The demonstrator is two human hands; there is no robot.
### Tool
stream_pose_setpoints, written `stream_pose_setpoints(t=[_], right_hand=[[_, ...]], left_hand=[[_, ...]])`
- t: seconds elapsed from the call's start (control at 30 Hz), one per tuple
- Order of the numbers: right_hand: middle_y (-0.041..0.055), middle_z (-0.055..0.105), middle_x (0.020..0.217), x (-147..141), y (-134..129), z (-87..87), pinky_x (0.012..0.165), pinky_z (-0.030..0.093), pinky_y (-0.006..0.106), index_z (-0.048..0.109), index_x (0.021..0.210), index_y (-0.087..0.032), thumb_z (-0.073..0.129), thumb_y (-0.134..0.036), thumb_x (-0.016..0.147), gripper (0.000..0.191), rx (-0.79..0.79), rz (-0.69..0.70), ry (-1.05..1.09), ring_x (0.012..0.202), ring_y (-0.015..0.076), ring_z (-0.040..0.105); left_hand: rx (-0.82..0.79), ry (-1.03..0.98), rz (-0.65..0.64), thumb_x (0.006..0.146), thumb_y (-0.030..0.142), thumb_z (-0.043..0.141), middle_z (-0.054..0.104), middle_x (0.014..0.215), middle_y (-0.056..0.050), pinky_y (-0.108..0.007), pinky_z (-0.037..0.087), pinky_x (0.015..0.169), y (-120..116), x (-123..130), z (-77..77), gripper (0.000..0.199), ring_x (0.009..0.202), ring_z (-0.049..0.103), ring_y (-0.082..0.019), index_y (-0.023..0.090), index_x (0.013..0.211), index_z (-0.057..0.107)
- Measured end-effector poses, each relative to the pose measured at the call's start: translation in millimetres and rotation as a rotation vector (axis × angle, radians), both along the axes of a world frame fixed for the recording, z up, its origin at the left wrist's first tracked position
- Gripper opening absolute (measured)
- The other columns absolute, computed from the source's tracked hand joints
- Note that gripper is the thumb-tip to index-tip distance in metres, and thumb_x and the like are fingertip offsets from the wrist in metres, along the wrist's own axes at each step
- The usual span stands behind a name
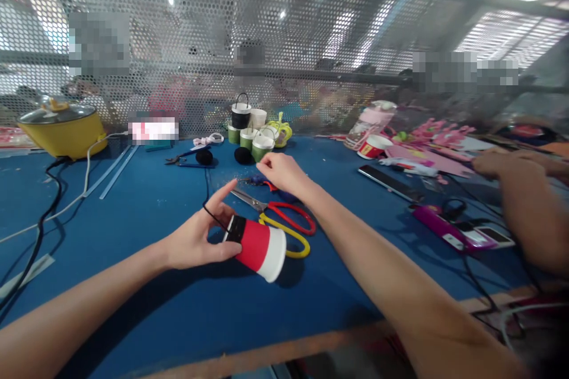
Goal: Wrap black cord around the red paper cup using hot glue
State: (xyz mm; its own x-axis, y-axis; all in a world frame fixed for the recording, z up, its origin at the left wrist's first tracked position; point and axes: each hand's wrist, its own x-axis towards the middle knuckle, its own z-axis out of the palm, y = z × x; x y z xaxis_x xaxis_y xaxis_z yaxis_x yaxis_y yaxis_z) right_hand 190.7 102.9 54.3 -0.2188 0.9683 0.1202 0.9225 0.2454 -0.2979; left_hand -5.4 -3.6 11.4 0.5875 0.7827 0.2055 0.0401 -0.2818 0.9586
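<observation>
My left hand [207, 237] grips a paper cup [260, 246] with red, black and white bands, tilted on its side above the table. A thin black cord [212, 217] runs from the cup's dark end. My right hand [280, 170] is closed, fingers curled, just in front of the green-and-white cups [262, 145]; anything inside it is hidden. Between the hands lie scissors [291, 216] with one red and one yellow handle loop. A blue-handled tool [255, 180] lies partly under my right hand. Two black balls [243, 155] rest near blue-handled pliers [189, 161].
A yellow electric pot [64, 130] with cables stands back left. To the right are a phone [386, 182], a purple case [453, 228], a red-and-white cup [374, 146] and pink craft pieces. Another person's arm [528, 207] reaches in at right. A perforated metal screen [293, 41] closes the back.
</observation>
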Motion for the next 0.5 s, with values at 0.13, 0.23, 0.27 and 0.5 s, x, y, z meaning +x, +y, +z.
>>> stream_pose_setpoints(t=[0.13, 0.23, 0.27, 0.5], right_hand=[[0.0132, 0.07, 0.078, 30, -1, -14.2, 0.067, 0.045, 0.028, 0.065, 0.066, -0.015, 0.061, -0.016, 0.072, 0.008, -0.068, -0.095, -0.148, 0.084, 0.0258, 0.065], [0.0139, 0.07, 0.082, 34, -1, -26.7, 0.069, 0.045, 0.027, 0.067, 0.068, -0.015, 0.064, -0.009, 0.065, 0.008, -0.105, -0.132, -0.178, 0.089, 0.0265, 0.064], [0.0147, 0.07, 0.084, 33, -1, -29.9, 0.07, 0.045, 0.027, 0.067, 0.07, -0.015, 0.064, -0.007, 0.064, 0.01, -0.107, -0.146, -0.174, 0.091, 0.0269, 0.064], [0.0161, 0.066, 0.106, 35, -8, -22.5, 0.068, 0.047, 0.026, 0.056, 0.108, -0.009, 0.06, -0.014, 0.073, 0.035, -0.036, -0.227, -0.006, 0.093, 0.0234, 0.063]], left_hand=[[0.012, 0.012, 0.059, 0.074, 0.024, 0.063, 0.053, 0.096, -0.005, -0.038, 0.041, 0.082, 3, -2, -2.4, 0.09, 0.084, 0.052, -0.019, 0.024, 0.143, 0.006], [0.018, 0.039, 0.08, 0.074, 0.025, 0.063, 0.053, 0.096, -0.005, -0.038, 0.041, 0.083, 5, -4, -5.6, 0.091, 0.084, 0.053, -0.019, 0.024, 0.144, 0.005], [0.02, 0.048, 0.081, 0.074, 0.025, 0.062, 0.053, 0.096, -0.005, -0.039, 0.041, 0.083, 5, -4, -6.6, 0.091, 0.084, 0.053, -0.019, 0.024, 0.144, 0.004], [0.107, 0.129, 0.091, 0.073, 0.02, 0.062, 0.055, 0.094, -0.004, -0.039, 0.042, 0.083, 8, -5, -9.7, 0.091, 0.084, 0.053, -0.019, 0.026, 0.143, 0.005]])
